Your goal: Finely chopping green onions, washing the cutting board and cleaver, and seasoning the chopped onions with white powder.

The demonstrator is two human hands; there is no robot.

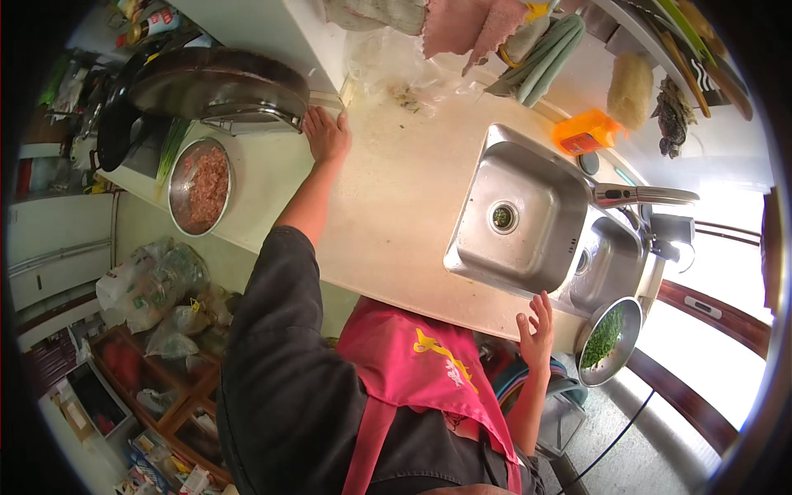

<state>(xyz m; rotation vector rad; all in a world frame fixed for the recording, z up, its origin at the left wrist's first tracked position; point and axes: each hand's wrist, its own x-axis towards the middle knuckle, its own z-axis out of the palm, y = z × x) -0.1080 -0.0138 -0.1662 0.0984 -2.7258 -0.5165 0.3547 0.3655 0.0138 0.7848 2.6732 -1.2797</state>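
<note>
My left hand (327, 135) reaches across the worktop (383, 204), its fingertips at the end of a wire metal rack (257, 117); whether it presses on the rack I cannot tell. A large round, thick, dark-rimmed board or lid (216, 83) stands on edge in that rack. My right hand (537, 328) is raised by the counter's front edge, near the stainless steel sink (526, 247), its fingers spread around nothing. Beyond it, a metal bowl (632, 346) holds chopped greens (603, 337). At the left, another metal bowl (179, 210) contains minced meat (209, 185).
Green stalks (170, 151) and a black wok (114, 133) lie beyond the meat bowl. Plastic film with scraps (405, 96) rests at the wall. An orange bottle (585, 131) and a faucet (643, 195) border the sink. Plastic bags (161, 284) sit on the floor side at left.
</note>
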